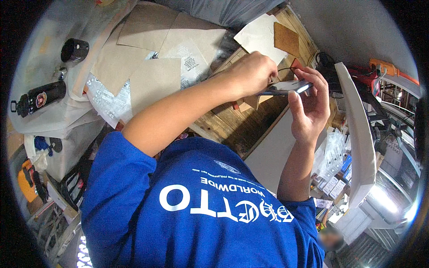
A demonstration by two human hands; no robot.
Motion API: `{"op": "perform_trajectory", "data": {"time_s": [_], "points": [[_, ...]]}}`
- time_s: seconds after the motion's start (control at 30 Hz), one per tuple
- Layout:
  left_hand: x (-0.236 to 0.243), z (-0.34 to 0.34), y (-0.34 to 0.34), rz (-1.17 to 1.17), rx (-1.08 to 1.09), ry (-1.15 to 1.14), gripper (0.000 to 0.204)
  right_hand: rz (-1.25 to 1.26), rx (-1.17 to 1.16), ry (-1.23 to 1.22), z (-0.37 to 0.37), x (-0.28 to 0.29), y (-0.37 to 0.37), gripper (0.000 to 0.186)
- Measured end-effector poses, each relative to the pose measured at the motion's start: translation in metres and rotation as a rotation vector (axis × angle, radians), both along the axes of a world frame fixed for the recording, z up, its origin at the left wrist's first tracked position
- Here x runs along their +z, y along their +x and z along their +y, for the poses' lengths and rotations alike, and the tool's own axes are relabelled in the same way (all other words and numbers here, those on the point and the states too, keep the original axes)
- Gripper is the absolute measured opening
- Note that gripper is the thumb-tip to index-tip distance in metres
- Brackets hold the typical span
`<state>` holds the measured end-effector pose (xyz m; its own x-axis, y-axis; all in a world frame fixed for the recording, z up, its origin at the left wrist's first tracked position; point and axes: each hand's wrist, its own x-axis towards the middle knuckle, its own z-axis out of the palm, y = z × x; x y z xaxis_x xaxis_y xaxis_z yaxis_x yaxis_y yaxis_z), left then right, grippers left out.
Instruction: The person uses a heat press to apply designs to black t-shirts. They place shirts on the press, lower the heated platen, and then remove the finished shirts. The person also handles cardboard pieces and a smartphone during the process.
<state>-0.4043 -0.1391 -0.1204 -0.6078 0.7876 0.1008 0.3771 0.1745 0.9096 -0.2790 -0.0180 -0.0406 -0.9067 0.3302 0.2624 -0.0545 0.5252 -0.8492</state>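
Observation:
A dark, flat smartphone (286, 87) is held nearly level above a wooden surface (232, 127). My right hand (315, 105) grips its right end, with the thumb on the near side and the fingers on the far side. At the phone's left end, my left hand (252, 73) is closed, its fingers curled and pinched together. What those fingers hold, if anything, is hidden. A thin dark cable (284, 69) curves just beyond the phone, between the two hands; I cannot tell where its ends go.
Brown paper sheets (154, 80) cover the left side, near a black mug (75, 50) and a black bottle (42, 98). A brown square piece (286, 38) lies on white paper at the back. A long white panel (357, 138) stands at right; another person (330, 239) is at lower right.

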Motion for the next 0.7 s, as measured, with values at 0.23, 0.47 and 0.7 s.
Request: {"op": "perform_trajectory", "data": {"time_s": [0.23,0.47,0.7], "points": [[-0.034,-0.056,0.025,-0.143,-0.014,-0.084,0.028,0.014,0.007,-0.049,0.0,-0.002,-0.001,0.053],[-0.065,-0.044,0.062,0.155,0.097,0.125,0.018,-0.012,0.019,-0.017,-0.001,0.0,-0.003,0.052],[-0.066,-0.043,0.063,0.139,0.188,0.237,0.012,-0.006,0.02,0.002,-0.002,0.001,-0.005,0.052]]}}
